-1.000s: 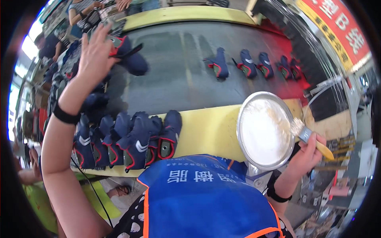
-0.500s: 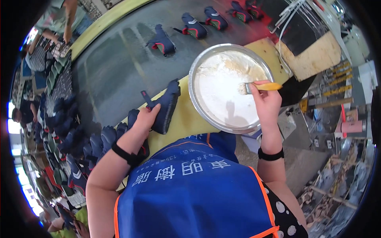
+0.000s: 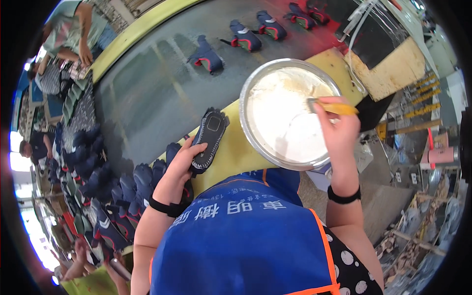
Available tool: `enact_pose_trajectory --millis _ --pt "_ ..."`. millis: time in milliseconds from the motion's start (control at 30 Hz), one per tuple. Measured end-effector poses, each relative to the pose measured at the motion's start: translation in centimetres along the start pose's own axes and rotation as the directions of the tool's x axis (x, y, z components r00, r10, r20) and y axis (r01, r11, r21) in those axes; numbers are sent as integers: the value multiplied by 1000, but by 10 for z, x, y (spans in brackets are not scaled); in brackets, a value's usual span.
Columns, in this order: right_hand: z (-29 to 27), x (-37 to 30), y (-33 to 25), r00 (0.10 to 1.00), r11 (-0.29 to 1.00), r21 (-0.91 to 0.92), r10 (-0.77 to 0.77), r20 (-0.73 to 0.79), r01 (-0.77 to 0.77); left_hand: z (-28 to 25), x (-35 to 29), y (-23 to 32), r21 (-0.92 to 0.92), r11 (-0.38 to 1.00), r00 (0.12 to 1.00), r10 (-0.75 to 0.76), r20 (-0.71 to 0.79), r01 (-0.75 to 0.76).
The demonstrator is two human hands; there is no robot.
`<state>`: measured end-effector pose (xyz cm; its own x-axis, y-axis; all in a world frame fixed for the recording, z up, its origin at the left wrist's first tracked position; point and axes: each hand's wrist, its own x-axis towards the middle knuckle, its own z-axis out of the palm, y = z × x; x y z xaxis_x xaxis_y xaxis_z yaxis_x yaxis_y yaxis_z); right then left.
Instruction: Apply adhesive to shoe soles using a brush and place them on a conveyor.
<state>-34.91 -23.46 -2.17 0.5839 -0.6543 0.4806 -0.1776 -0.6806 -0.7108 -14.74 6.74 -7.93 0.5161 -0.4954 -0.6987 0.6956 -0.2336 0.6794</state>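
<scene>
My left hand grips a dark navy shoe upper, tilted so its stitched underside with a rectangular outline faces up. In my right hand is a paintbrush with a yellow handle, pinched between the fingers. Its bristle end dips toward the white paste, and the bristles are hard to make out. The paste fills a round metal basin, which stands at the near edge of the bench to the right of the shoe upper.
Several navy and red shoe uppers sit in a row on the grey conveyor belt. More uppers are heaped at the left. A stained board lies beyond the basin. Another person stands at the far left.
My left hand has turned the shoe upper from its side to underside up. My right hand has tipped the brush lower into the paste. The view has shifted slightly.
</scene>
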Motion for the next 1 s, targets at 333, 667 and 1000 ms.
enact_pose_trajectory --millis 333,667,1000 --pt "16 -8 3 975 984 18 -170 -143 175 16 -62 41 105 947 924 265 274 -303" --pt "4 -12 -58 822 830 -8 -551 142 558 56 -53 58 329 921 903 52 426 -208" --pt "20 3 -48 801 821 1 -557 220 570 47 -53 57 204 977 887 -40 459 -61"
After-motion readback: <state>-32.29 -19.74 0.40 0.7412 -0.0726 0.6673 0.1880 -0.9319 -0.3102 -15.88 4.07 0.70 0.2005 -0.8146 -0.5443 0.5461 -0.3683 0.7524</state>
